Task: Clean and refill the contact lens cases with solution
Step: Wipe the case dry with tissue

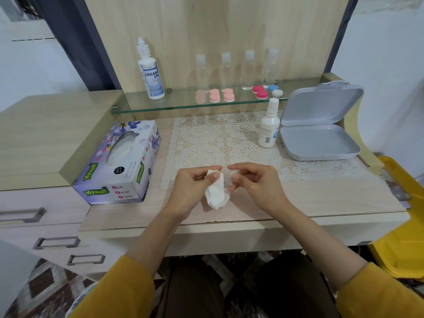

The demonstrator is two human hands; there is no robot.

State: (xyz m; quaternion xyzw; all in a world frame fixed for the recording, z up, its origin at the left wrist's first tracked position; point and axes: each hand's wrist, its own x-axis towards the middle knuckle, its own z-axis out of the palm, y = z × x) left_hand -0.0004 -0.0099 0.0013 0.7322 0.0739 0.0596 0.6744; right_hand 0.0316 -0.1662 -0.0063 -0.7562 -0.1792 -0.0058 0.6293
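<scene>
A crumpled white tissue (pixel 216 195) is held in the curled grip of the left hand (pixel 192 189) above the front of a pale wood-grain bench (pixel 321 203), while a small clear lens case (pixel 226 176) is pinched in the grip of the right hand (pixel 257 183), between thumb and fingers. Tissue and case are touching. The case is translucent and partly covered by fingers, so its outline is hard to make out.

Behind the hands a white lace doily (pixel 224 143) is spread flat. To its left lies a cardboard tissue box (pixel 119 166) printed with purple flowers, white sheets showing through its oval opening. To the right a small white plastic bottle (pixel 269 125) is stood upright and capped, just beside a grey hinged box (pixel 319 143) lying open, its smooth shallow tray facing up.

On a glass shelf (pixel 183 106) at the back, a taller white solution bottle (pixel 151 72) labelled "Dream Eye" is set near four clear cylindrical bottles (pixel 249 70) with frosted caps; how much liquid is in them cannot be told. Round pale pink lens cases (pixel 215 95) are lined up before them, the leftmost washed out by glare, with deep pink, blue and white caps (pixel 261 92) at the right. A yellow object (pixel 401 226) is cut off by the right edge, and mustard sleeves (pixel 119 292) by the lower edge.
</scene>
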